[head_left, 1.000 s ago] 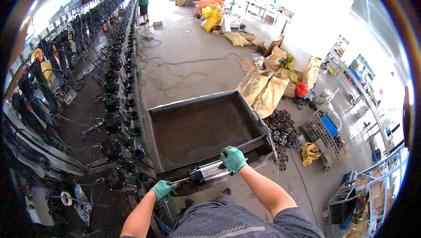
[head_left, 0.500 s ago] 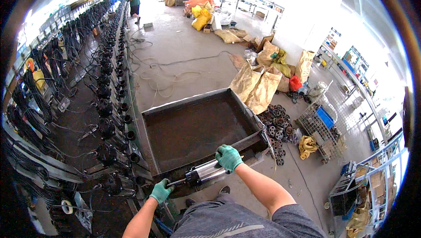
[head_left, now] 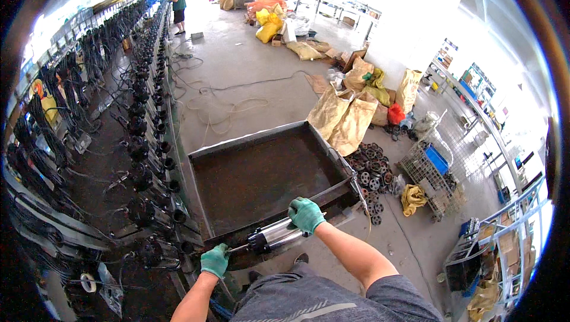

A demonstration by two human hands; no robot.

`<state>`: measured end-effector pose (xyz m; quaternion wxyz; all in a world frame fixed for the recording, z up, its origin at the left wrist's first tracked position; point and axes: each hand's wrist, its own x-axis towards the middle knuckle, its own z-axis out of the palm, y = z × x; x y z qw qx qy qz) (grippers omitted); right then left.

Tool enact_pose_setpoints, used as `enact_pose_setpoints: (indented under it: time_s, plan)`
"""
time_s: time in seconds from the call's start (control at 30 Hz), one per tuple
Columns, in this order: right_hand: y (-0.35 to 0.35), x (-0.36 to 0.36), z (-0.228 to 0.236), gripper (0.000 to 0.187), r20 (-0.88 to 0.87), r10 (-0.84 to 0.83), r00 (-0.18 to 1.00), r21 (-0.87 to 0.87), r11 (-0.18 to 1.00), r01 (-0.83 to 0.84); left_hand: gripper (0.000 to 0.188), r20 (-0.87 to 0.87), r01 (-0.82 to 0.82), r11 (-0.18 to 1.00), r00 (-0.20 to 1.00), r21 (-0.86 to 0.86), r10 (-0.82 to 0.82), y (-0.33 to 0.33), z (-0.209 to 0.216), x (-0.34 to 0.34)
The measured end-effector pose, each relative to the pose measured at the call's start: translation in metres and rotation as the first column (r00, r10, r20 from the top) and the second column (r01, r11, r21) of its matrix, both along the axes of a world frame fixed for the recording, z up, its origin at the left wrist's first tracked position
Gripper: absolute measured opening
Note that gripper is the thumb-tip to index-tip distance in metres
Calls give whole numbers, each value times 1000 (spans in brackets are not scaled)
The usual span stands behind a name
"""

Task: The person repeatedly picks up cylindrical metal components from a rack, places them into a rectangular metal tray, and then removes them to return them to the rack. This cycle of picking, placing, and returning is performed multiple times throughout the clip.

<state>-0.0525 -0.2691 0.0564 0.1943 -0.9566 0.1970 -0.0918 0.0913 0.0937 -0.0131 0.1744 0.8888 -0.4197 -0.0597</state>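
Right hand (head_left: 307, 214), green glove, wraps over the far end of a pump (head_left: 274, 235): fingers closed round the body. Pump is a shiny steel cylinder with a black cap at its near-left end, lying crosswise on the near rim of a tray (head_left: 261, 173). Left hand (head_left: 214, 260), also green-gloved, sits just left of the black cap, fingers curled at a thin dark cable end there; whether it truly pinches it cannot be told.

Beyond the grip: tray is a broad, shallow, rusty-brown steel pan with raised edges.

Left of the hands: a long rack of black pumps (head_left: 145, 138) runs away into the distance, cables hanging.

Right of the grip: a pile of dark round castings (head_left: 371, 165) on the floor, a wire basket (head_left: 424, 170), a yellow rag (head_left: 412, 197).

Farther: tan sacks (head_left: 347, 117), loose cord (head_left: 219, 105) on concrete, a person (head_left: 178, 6) standing far off by the rack.
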Motion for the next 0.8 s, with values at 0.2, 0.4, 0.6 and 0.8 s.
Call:
enact_pose_setpoints:
  time_s: [0.2,0.4,0.6,0.8]
  plan:
    - [5,7,12,20,7,-2,1000,5,1000,2,33,-992,-478,869,-46,127,119,4,-15,23]
    - [2,5,6,20,2,4,1000,8,1000,-4,19,-947,-480,845,310,-235,-87,3,4,-2]
    - [1,6,4,20,5,20,1000,-3,1000,-20,25,-823,-222,933,555,-283,-117,13,1,10]
    - [0,5,6,20,-10,32,999,-6,999,-32,37,-898,126,992,436,-8,-62,-5,42,43]
